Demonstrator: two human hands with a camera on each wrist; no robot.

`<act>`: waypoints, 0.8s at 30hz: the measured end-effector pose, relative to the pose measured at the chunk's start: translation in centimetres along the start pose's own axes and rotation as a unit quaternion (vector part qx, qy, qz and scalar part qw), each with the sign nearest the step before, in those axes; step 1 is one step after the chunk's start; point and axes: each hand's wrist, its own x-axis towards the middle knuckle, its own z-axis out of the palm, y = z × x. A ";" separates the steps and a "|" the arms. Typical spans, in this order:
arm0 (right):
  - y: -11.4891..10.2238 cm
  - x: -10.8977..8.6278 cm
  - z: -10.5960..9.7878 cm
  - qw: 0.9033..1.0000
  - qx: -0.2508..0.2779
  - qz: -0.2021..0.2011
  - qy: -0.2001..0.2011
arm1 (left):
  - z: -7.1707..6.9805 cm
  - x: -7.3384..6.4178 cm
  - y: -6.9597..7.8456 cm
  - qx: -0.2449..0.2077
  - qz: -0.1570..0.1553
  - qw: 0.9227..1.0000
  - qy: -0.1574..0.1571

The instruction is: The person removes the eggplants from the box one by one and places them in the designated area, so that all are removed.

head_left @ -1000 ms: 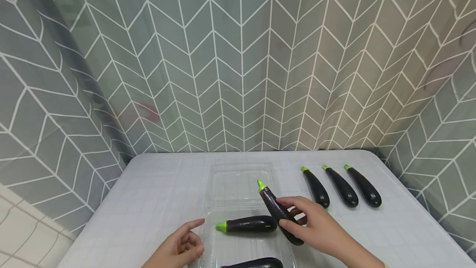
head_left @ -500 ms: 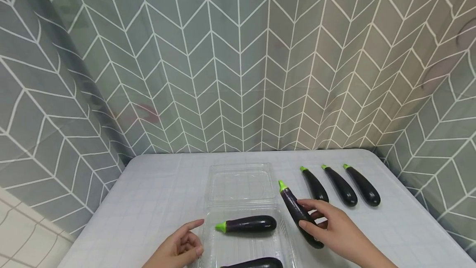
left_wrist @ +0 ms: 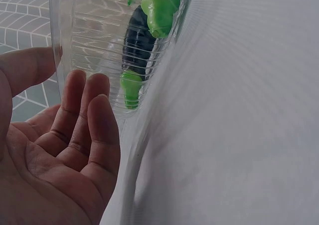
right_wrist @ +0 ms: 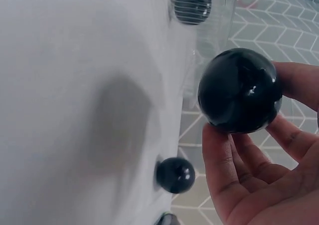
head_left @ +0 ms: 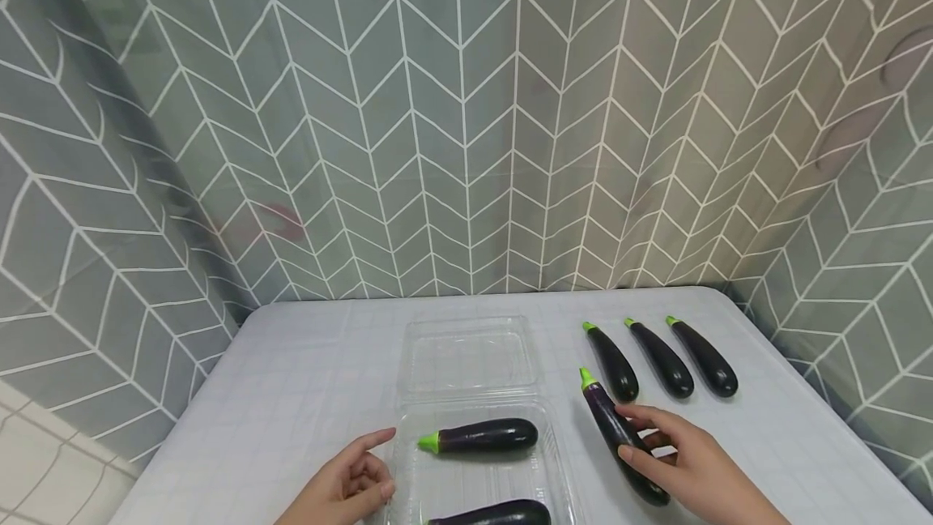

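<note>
Your right hand [head_left: 678,460] pinches an eggplant [head_left: 615,426] between thumb and fingers — tilted, green stem pointing away from you.
You hold it above the surface [head_left: 291,371], just right of the clear box [head_left: 477,478]; your left hand [head_left: 342,483] is at the box's left rim, fingers loosely bent — whether all touch it is unclear; two eggplants [head_left: 490,436] lie inside; three loose eggplants [head_left: 659,358] lie side by side beyond.

A curtained booth, the building's kind unclear: grey chevron curtains [head_left: 466,120] stand behind and on both sides of a white table [head_left: 277,387].
</note>
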 end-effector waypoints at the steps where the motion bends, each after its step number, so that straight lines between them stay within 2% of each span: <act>1: 0.2 -0.1 -0.1 1.000 0.002 0.005 -0.003 | 0.0 0.0 0.0 0.000 -0.003 1.000 0.002; 9: 1.9 -1.2 -0.4 0.999 0.008 0.035 -0.020 | 0.0 0.1 -0.1 -0.003 -0.011 1.000 0.004; 13: 2.6 -1.6 -0.3 0.997 0.011 0.076 -0.024 | 0.0 0.2 -0.1 -0.002 -0.011 1.000 0.005; 19: 3.4 -1.4 -0.2 0.987 -0.001 0.159 -0.016 | 0.0 0.2 -0.1 -0.004 -0.014 1.000 0.005; 24: 4.0 -1.7 -0.4 0.984 -0.003 0.179 -0.023 | -0.1 0.2 -0.2 -0.007 -0.013 1.000 0.004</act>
